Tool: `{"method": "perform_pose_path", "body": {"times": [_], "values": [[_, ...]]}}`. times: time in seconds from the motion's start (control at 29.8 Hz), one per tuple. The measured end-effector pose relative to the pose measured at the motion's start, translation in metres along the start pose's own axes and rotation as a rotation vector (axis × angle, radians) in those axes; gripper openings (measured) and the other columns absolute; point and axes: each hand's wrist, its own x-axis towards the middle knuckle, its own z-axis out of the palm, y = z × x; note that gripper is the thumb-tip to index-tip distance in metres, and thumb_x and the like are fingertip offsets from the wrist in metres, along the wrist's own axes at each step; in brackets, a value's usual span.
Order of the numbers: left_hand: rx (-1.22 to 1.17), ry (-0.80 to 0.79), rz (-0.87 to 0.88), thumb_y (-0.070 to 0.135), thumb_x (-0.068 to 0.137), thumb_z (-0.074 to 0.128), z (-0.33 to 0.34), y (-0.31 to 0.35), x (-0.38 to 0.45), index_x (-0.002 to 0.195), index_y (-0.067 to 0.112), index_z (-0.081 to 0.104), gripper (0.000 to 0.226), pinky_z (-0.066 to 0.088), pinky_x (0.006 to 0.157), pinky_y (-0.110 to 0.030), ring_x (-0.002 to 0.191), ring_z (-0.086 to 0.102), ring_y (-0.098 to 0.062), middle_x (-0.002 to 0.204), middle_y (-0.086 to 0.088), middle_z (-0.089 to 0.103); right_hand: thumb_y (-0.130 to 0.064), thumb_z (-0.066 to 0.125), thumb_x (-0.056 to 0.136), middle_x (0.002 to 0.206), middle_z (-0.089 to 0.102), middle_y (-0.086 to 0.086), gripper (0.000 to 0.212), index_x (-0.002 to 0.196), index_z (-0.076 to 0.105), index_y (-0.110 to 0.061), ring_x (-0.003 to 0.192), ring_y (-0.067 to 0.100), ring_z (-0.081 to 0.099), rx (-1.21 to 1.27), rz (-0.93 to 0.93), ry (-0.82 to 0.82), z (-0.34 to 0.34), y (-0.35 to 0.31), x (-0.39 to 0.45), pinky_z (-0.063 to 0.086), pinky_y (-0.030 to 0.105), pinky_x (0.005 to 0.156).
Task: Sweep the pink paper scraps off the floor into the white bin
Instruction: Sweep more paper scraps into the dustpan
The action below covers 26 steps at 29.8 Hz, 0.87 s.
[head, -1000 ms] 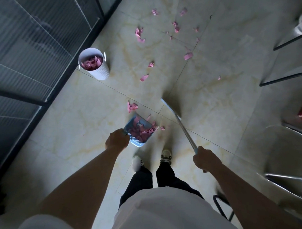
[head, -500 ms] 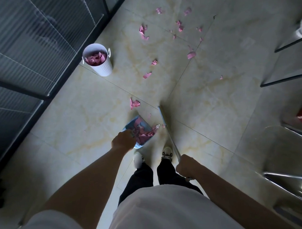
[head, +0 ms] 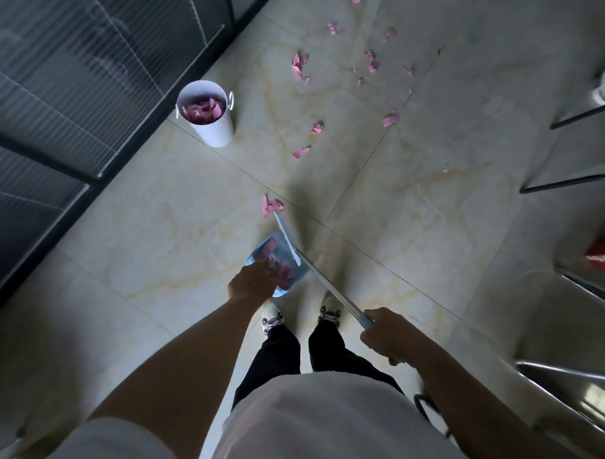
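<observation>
Task partly done: white bin (head: 211,120) stands on the floor (head: 130,235) by the dark glass partition (head: 67,100) at the floor's left edge, already part-filled with pink scraps, and the blue dustpan (head: 278,261) near the feet carries another load not yet tipped in. Still left: one clump of pink paper scraps (head: 271,205) just ahead of the dustpan, touching or nearly touching the broom (head: 316,273) tip, plus a scatter of loose scraps (head: 370,60) well apart toward the far edge of the floor, between bin and chair legs (head: 574,182). Left hand (head: 253,282) has its grip closed at the rear of the dustpan; the handle itself is hidden under the hand, pan sits low, can't tell if it's touching the floor. Right hand (head: 388,334) grip wrapped fully round the broom handle's upper end, shaft slanting forward across the dustpan's right side. My read: roughly halfway, needs at least one more sweep and a dump
</observation>
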Motion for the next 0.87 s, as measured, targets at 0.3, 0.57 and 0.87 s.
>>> {"method": "perform_pose_path", "body": {"times": [0.3, 0.57, 0.87], "values": [[-0.181, 0.097, -0.122, 0.025, 0.091, 0.047, 0.004, -0.043, 0.003, 0.110, 0.014, 0.061, 0.026, 0.045, 0.079, -0.032, 0.106, 0.061, -0.036, 0.115, -0.014, 0.066, -0.019, 0.048, 0.085, 0.061, 0.053, 0.002, 0.020, 0.096, 0.058, -0.006, 0.033, 0.014, 0.047, 0.027, 0.025, 0.145, -0.024, -0.026, 0.036, 0.030, 0.015, 0.032], [-0.362, 0.175, -0.249, 0.020, 0.092, 0.049, -0.001, -0.071, 0.014, 0.116, 0.008, 0.059, 0.028, 0.048, 0.089, -0.037, 0.108, 0.060, -0.037, 0.117, -0.018, 0.065, -0.009, 0.042, 0.091, 0.075, 0.059, 0.013, 0.036, 0.123, 0.050, 0.004, 0.065, 0.028, 0.060, -0.065, 0.026, 0.127, -0.027, -0.083, 0.095, 0.040, 0.025, 0.042], [-0.362, 0.165, -0.251, 0.021, 0.094, 0.049, -0.011, -0.074, 0.035, 0.117, 0.009, 0.060, 0.028, 0.047, 0.091, -0.037, 0.111, 0.059, -0.036, 0.121, -0.016, 0.064, -0.005, 0.037, 0.088, 0.066, 0.060, 0.009, 0.046, 0.134, 0.046, -0.003, 0.049, 0.019, 0.059, -0.363, -0.010, 0.077, -0.032, -0.117, 0.100, 0.044, 0.021, 0.040]]}}
